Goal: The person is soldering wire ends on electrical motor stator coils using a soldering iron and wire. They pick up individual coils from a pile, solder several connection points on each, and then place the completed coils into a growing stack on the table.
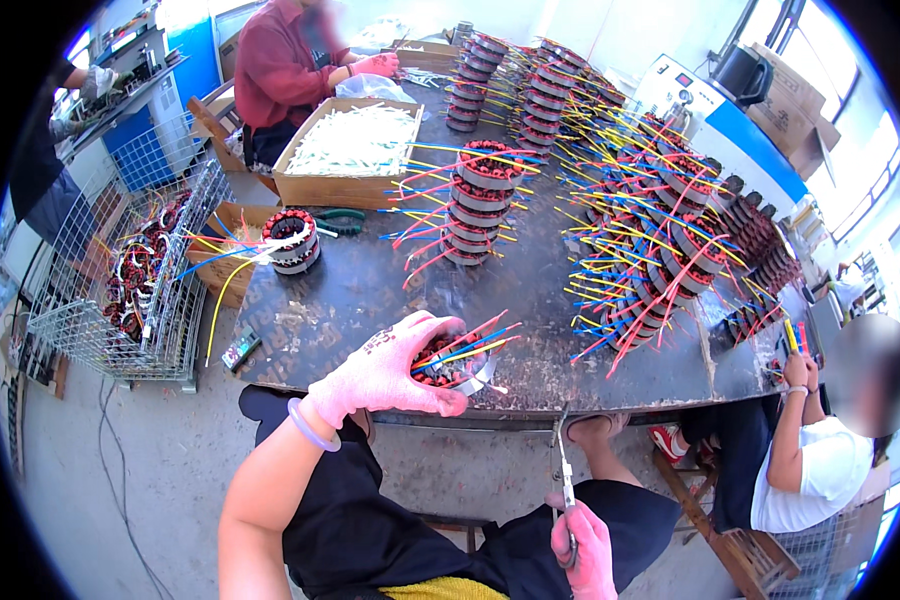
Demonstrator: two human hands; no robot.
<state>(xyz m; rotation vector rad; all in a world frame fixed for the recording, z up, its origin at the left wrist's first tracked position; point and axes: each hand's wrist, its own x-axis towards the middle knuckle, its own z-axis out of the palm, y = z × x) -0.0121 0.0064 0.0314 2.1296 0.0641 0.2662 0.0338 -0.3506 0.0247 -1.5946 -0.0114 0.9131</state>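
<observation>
My left hand point(395, 370), in a pink glove, is closed around a motor stator point(450, 362) at the table's front edge. Red, blue and yellow wires stick out of that stator to the right. My right hand point(585, 550), also gloved in pink, holds a pair of slim metal scissors point(567, 480) above my lap. Their tips point up toward the table edge, apart from the stator. Farther left on the table stands a single stator point(295, 243) with white sleeves and blue and yellow leads. Behind it lie green-handled pliers point(342, 222).
A stack of stators point(485, 200) stands mid-table; several wired stacks point(660, 240) crowd the right. A cardboard box point(345, 185) holds white sleeves. Left is a wire basket point(120, 330) of stators. A person in red point(280, 70) sits opposite; another in white point(815, 460) sits right.
</observation>
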